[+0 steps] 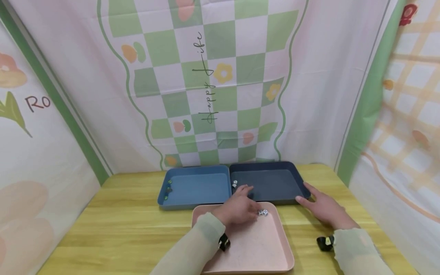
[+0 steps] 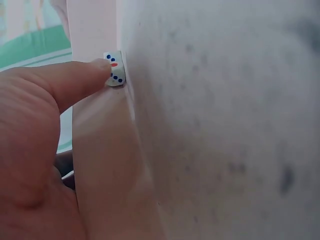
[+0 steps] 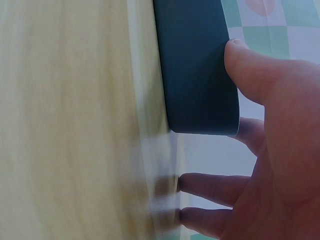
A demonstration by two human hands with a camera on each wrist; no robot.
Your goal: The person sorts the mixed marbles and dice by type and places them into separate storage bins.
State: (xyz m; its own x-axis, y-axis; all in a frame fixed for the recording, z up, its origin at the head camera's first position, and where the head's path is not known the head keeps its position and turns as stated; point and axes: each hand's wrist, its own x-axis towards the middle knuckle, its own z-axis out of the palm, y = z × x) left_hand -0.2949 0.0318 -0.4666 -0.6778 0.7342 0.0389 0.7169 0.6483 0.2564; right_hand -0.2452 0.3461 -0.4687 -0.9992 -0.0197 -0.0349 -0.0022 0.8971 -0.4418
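Observation:
My left hand reaches across the far rim of the pink tray, its fingers extending over the near edge of the dark navy tray. In the left wrist view, the thumb touches a white die with blue and red dots, lying against the tray's wall. White dice sit beside that hand in the far right corner of the pink tray. At the navy tray's near right corner, my right hand holds on, thumb on the rim and a finger round the corner in the right wrist view.
To the left of the navy tray stands a blue tray with several small green and dark pieces along its left side. White dice lie at the navy tray's left end. Behind the wooden table hangs a patterned curtain.

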